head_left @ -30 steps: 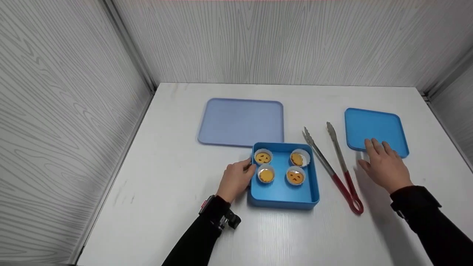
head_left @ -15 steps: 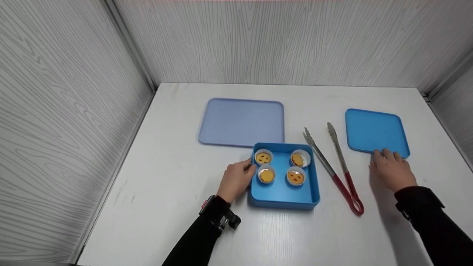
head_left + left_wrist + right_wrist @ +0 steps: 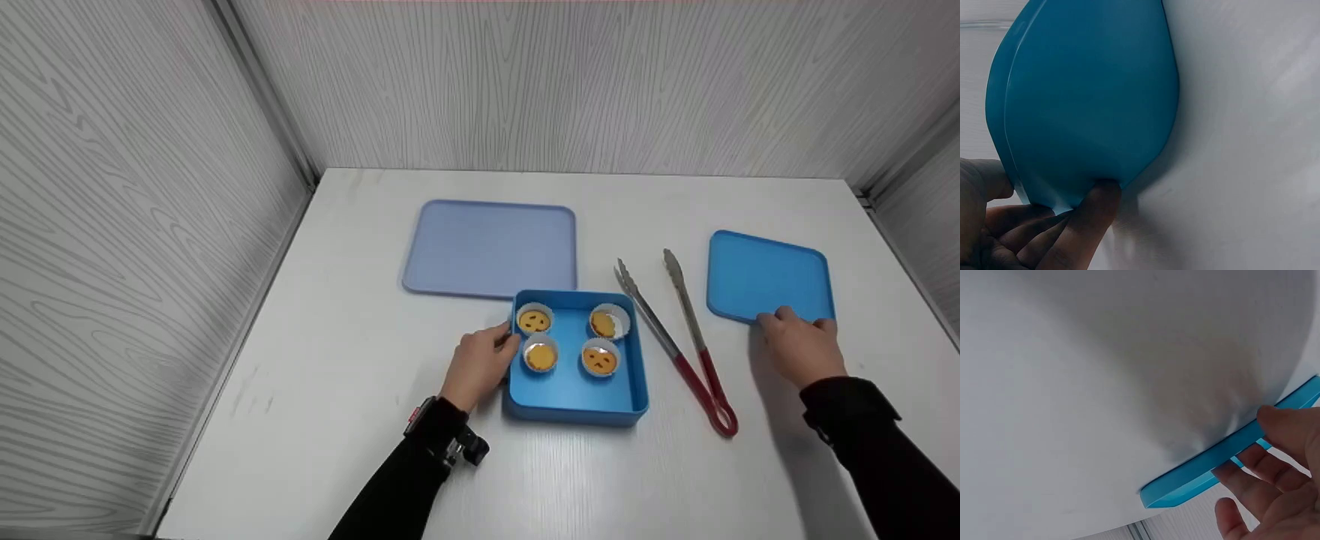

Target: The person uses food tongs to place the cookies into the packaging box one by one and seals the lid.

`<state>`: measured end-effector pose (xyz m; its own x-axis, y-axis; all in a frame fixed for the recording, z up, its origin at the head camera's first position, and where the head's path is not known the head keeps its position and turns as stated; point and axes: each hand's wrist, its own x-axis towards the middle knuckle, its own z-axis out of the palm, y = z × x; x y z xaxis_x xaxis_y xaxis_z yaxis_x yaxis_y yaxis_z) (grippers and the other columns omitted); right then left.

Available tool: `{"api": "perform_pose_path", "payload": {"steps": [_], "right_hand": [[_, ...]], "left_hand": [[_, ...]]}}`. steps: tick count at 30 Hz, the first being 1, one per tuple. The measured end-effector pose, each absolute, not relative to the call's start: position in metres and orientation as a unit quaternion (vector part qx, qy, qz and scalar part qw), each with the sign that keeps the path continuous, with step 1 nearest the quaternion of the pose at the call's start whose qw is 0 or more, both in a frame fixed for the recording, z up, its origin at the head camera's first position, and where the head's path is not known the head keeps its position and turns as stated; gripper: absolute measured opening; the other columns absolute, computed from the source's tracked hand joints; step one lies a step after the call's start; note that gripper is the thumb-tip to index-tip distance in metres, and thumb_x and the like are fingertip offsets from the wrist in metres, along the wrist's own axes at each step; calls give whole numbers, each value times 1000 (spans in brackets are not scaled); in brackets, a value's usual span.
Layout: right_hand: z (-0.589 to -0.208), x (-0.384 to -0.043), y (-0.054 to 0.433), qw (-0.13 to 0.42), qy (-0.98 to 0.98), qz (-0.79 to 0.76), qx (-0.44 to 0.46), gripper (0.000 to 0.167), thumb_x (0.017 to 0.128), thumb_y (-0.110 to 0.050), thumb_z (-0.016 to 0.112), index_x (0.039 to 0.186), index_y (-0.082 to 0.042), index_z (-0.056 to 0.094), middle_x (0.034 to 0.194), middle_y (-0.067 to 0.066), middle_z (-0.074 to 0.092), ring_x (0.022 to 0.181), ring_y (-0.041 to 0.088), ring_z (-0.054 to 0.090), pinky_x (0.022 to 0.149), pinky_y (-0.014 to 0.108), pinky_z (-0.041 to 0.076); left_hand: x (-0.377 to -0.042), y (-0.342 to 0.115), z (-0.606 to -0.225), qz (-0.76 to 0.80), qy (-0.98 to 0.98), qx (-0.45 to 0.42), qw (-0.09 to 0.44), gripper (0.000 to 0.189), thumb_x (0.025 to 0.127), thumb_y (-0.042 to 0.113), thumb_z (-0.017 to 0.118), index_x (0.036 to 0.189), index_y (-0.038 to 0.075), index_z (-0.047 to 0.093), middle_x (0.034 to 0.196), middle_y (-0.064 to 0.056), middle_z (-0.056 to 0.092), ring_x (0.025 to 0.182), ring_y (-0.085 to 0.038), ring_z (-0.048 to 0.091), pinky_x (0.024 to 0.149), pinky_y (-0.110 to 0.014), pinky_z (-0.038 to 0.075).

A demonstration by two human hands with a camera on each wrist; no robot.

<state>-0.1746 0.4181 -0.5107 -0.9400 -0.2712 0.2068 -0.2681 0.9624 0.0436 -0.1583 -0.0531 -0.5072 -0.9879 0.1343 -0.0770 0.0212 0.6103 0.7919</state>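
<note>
My left hand [image 3: 480,365] grips the left wall of a square blue box [image 3: 577,394]; the left wrist view shows the box's outer wall [image 3: 1095,101] with fingers and thumb at its end. Inside sit several small yellow tarts in white paper cups, one of them a tart [image 3: 600,361] with dark marks on top. Off to the right, my right hand [image 3: 806,349] pinches the near edge of a flat blue lid [image 3: 769,274]. In the right wrist view the lid's rim [image 3: 1202,464] runs between thumb and fingers. Some fingertips are hidden behind it in the head view.
Spread tongs [image 3: 694,352] with red handles lie between the box and the lid, one tip by the box's right wall. Behind the box is a pale lavender tray [image 3: 491,247]. Wood-grain panels [image 3: 517,82] close off the back and sides of the white table [image 3: 360,360].
The right hand has come from over the lid to its near edge and taken hold. The lid has shifted slightly toward me and right. The left hand and box have stayed put.
</note>
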Motion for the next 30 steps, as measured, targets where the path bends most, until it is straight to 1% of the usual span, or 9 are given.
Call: {"api": "perform_pose_path", "payload": {"steps": [4, 7, 11, 14, 18, 22, 24, 27, 30], "right_hand": [[-515, -177, 423, 121, -984, -8, 128, 16, 87, 11, 64, 103, 9, 64, 90, 28, 63, 84, 50, 60, 74, 68, 40], [-516, -177, 427, 115, -985, -5, 131, 12, 88, 12, 63, 99, 9, 62, 88, 29, 63, 83, 50, 60, 74, 67, 39], [-512, -177, 428, 93, -986, -7, 142, 11, 89, 12, 62, 99, 8, 60, 87, 28, 64, 82, 47, 61, 77, 71, 38], [-508, -177, 427, 98, -983, -8, 155, 13, 88, 13, 62, 99, 7, 60, 86, 26, 64, 82, 45, 62, 81, 74, 38], [-501, -174, 425, 140, -976, 2, 164, 16, 86, 15, 64, 99, 7, 58, 86, 25, 63, 82, 46, 62, 83, 76, 38], [-490, -175, 422, 198, -967, 23, 160, 20, 86, 16, 64, 103, 9, 57, 93, 30, 59, 89, 51, 59, 76, 74, 41], [-483, -177, 420, 230, -960, 36, 157, 21, 88, 17, 62, 107, 11, 55, 98, 32, 57, 91, 53, 57, 72, 70, 43], [-471, -179, 419, 275, -948, 55, 150, 20, 92, 18, 57, 111, 12, 53, 102, 33, 52, 91, 53, 52, 68, 65, 43], [-458, -179, 416, 302, -940, 79, 140, 23, 94, 20, 53, 115, 13, 51, 106, 34, 48, 90, 50, 47, 72, 63, 41]], "left_hand": [[-159, -53, -507, 440, 895, 41, 66, 47, 105, 33, 56, 146, 8, 56, 140, -11, 63, 133, -25, 56, 111, -43, 46], [-160, -53, -507, 442, 894, 38, 71, 48, 105, 34, 56, 146, 8, 56, 141, -10, 62, 135, -26, 55, 112, -43, 45], [-160, -53, -507, 440, 894, 36, 73, 48, 105, 34, 56, 146, 9, 55, 142, -10, 62, 136, -26, 54, 113, -43, 43], [-160, -53, -506, 442, 893, 34, 75, 48, 105, 34, 56, 146, 9, 55, 142, -10, 61, 134, -24, 56, 112, -43, 44], [-160, -52, -506, 446, 891, 30, 79, 48, 105, 34, 56, 146, 8, 55, 142, -10, 61, 132, -22, 57, 111, -43, 45], [-160, -52, -506, 447, 891, 25, 81, 48, 105, 34, 56, 146, 9, 55, 143, -9, 61, 134, -22, 55, 112, -43, 44], [-160, -52, -506, 447, 891, 25, 80, 48, 105, 34, 56, 146, 8, 55, 142, -9, 61, 135, -23, 54, 113, -43, 44], [-159, -53, -506, 446, 892, 29, 76, 49, 105, 34, 56, 146, 8, 56, 141, -10, 63, 135, -24, 55, 112, -43, 45], [-159, -53, -505, 443, 893, 28, 75, 49, 105, 35, 57, 146, 8, 56, 138, -10, 65, 133, -24, 56, 111, -43, 46]]}}
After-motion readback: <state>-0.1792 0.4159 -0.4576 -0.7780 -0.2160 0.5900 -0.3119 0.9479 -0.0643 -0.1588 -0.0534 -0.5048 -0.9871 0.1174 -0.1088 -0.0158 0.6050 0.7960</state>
